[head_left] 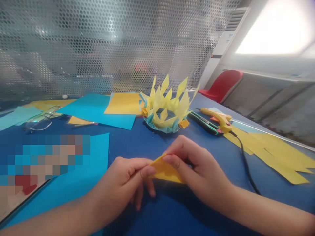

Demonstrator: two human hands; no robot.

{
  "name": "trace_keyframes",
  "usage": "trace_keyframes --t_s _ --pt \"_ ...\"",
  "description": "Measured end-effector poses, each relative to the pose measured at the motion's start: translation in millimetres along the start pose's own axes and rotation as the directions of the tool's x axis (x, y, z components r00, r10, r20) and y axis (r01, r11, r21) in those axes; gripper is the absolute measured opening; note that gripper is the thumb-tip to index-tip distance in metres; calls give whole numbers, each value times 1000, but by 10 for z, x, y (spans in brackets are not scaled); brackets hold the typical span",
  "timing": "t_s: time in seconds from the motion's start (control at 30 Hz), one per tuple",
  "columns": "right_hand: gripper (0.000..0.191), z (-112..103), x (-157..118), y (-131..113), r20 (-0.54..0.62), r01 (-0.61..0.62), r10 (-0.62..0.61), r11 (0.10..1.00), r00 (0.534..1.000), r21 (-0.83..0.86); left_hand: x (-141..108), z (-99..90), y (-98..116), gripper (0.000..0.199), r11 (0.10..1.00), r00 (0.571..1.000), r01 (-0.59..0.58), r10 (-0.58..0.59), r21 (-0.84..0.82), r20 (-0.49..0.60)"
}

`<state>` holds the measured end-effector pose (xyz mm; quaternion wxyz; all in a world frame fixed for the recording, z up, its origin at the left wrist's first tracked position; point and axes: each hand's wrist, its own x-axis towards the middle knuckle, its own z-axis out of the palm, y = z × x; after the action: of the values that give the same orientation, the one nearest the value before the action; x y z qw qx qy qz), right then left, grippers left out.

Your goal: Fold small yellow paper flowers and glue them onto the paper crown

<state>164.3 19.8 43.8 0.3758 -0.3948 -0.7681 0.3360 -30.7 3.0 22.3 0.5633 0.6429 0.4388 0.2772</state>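
A small piece of yellow-orange paper (166, 171), folded to a point at its upper edge, is held between both hands above the blue table. My left hand (129, 177) pinches its left corner between thumb and forefinger, the other fingers hanging loosely below. At the upper right edge, my right hand (194, 167) grips it with the thumb in front and the fingers curled behind. Just beyond the hands stands a paper crown (169, 108) with tall yellow points, a light blue base and small orange flowers.
A yellow glue gun (219, 118) with a black cord lies right of the crown, beside a green-and-black cutter (206, 123). Yellow strips (273, 150) spread at right. Blue sheets (98, 109), an orange sheet (123, 103) and glasses (40, 121) lie left. A perforated metal screen (103, 46) stands behind.
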Motion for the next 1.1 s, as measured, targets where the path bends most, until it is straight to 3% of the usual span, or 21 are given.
trace_keyframes --t_s 0.1,0.2,0.43,0.67,0.77,0.9,0.97,1.1 --pt "19 11 9 -10 26 -143 141 979 990 144 -15 15 31 44 999 999 39 -39 10 10" --pt "20 8 11 -19 38 -203 199 958 979 202 -38 20 91 46 995 997 77 -77 56 4" --pt "16 -33 -5 -9 -66 -100 105 993 992 67 -66 18 119 41 999 999 42 -42 27 27" --pt "13 -35 9 13 -192 -59 79 993 978 107 -27 24 77 42 986 991 121 -127 -114 -41" --pt "14 -44 18 17 -179 -74 95 990 979 119 -34 14 79 39 986 991 112 -120 -123 -59" --pt "18 -43 24 25 -146 -76 89 993 985 96 -56 -13 82 49 992 991 -44 28 -119 -133" --pt "15 -31 26 22 -109 -58 63 997 992 49 -58 -24 84 50 979 992 -58 35 -193 -122" --pt "7 -5 30 13 -31 55 -56 998 998 -27 -43 -16 105 24 969 997 -18 -2 -246 -81"
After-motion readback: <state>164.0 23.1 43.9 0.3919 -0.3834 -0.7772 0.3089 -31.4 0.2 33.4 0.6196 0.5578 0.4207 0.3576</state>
